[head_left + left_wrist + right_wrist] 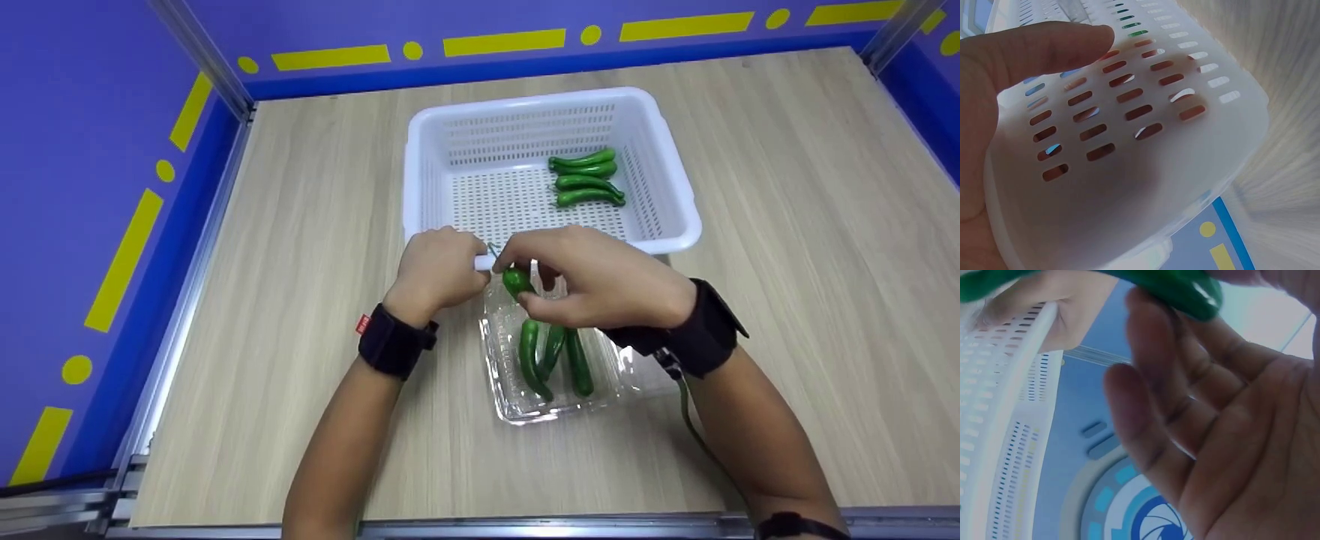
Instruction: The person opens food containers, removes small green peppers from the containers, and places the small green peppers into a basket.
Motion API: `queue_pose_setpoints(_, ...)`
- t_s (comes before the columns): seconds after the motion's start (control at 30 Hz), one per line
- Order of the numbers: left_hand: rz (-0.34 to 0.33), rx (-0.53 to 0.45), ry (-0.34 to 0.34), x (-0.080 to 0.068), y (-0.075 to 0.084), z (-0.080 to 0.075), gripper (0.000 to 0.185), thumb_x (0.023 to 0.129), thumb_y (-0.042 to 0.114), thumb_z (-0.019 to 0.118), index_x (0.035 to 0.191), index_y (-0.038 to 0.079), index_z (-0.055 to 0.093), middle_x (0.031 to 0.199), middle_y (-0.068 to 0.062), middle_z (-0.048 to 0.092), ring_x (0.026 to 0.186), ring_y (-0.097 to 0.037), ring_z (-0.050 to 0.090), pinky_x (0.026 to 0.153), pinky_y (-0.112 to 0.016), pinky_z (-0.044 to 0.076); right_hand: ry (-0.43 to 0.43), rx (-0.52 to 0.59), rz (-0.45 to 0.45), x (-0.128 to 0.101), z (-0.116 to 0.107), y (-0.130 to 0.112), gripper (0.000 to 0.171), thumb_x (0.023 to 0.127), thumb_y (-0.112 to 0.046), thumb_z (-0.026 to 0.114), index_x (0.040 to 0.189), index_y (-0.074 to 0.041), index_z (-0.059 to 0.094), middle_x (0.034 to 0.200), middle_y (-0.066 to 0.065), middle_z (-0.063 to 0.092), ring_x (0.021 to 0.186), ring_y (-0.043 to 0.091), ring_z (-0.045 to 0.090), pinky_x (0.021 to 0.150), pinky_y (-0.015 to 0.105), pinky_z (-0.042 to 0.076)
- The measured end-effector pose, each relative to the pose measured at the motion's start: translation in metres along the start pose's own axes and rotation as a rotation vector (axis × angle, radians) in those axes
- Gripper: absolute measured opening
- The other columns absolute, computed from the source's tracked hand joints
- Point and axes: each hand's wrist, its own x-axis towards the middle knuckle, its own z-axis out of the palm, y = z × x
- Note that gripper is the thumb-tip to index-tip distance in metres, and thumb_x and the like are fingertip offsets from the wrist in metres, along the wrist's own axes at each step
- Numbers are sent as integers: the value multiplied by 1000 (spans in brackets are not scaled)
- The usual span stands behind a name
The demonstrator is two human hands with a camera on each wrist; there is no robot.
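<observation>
My left hand (442, 270) grips the near rim of a white slotted basket (679, 202), with its thumb lying along the wall in the left wrist view. A green pepper (516, 282) is pinched between the thumb and fingers of my right hand (600, 277), just in front of that rim; its thin stem points toward the basket. Below the right hand sits a clear plastic box (502, 405), where three green peppers (531, 364) lie lengthwise, partly covered by the hand. Several more green peppers (589, 196) lie in a row at the basket's right side.
The basket and box stand on a light wooden table (315, 225). A clear flap (649, 375) spreads to the right of the box, under my right wrist. Blue panels (90, 150) with yellow marks border the table. A cable (694, 435) runs along my right forearm.
</observation>
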Motion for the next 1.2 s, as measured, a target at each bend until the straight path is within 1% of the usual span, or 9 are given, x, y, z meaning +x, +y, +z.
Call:
queue_pose_setpoints(0.1, -3, 5, -2, 0, 0, 1, 16, 82, 26, 65, 70, 18, 61, 64, 4, 49, 65, -22, 59, 58, -44, 49, 43, 11, -25, 1, -1, 0, 22, 89, -17, 65, 112, -16, 65, 96, -9, 64, 81, 9, 61, 71, 29, 52)
queue_pose_setpoints(0.2, -7, 0, -6, 0, 0, 1, 9, 82, 27, 66, 77, 20, 69, 66, 3, 55, 68, -23, 62, 61, -45, 51, 69, 18, -41, 0, -2, 1, 21, 89, -16, 66, 110, -15, 65, 94, -8, 64, 81, 10, 61, 72, 31, 53)
queue_pose_setpoints(0.27, -9, -3, -15, 0, 1, 1, 9, 83, 27, 66, 83, 21, 73, 67, 3, 56, 68, -23, 62, 61, -45, 51, 82, 15, -48, 0, -2, 1, 21, 89, -16, 66, 110, -15, 65, 96, -8, 65, 81, 11, 62, 71, 32, 53)
queue_pose_setpoints(0.3, -10, -4, -18, 1, 1, 1, 10, 83, 28, 66, 83, 20, 73, 67, 3, 56, 68, -23, 62, 61, -45, 51, 87, 12, -48, 0, -2, 2, 22, 89, -17, 66, 111, -15, 66, 97, -8, 66, 81, 11, 62, 71, 32, 53)
queue_pose_setpoints(0.5, -10, -4, -30, 0, 1, 0, 16, 84, 28, 67, 72, 19, 64, 64, 4, 52, 65, -22, 59, 58, -42, 49, 110, -2, -56, -1, -4, 2, 24, 89, -17, 66, 113, -14, 66, 98, -6, 67, 81, 10, 60, 71, 30, 52)
queue_pose_setpoints(0.67, -6, 1, -17, 0, 1, -1, 23, 84, 27, 67, 65, 19, 57, 62, 4, 50, 63, -21, 58, 57, -41, 47, 122, -4, -57, -3, -6, 2, 24, 89, -16, 67, 113, -14, 66, 100, -6, 67, 80, 12, 61, 71, 29, 52)
queue_pose_setpoints(0.93, -8, -5, -2, 0, 1, 0, 16, 83, 25, 67, 69, 19, 65, 61, 4, 53, 60, -21, 56, 53, -39, 44, 169, 0, -74, -5, -10, 5, 23, 89, -15, 66, 111, -12, 66, 95, -6, 67, 80, 9, 60, 71, 28, 51)
queue_pose_setpoints(1.03, -8, -3, -8, 0, 1, 1, 17, 84, 26, 68, 68, 19, 63, 61, 5, 51, 60, -20, 54, 53, -38, 43, 202, -1, -80, -6, -11, 6, 23, 89, -15, 66, 111, -11, 66, 96, -5, 67, 78, 9, 59, 70, 27, 50)
queue_pose_setpoints(1.2, -7, 3, -19, -1, 1, 0, 22, 84, 27, 69, 66, 20, 58, 62, 5, 49, 62, -20, 54, 55, -39, 44, 269, 11, -79, -7, -13, 7, 24, 89, -13, 68, 113, -9, 67, 101, -2, 70, 78, 10, 59, 72, 26, 49)
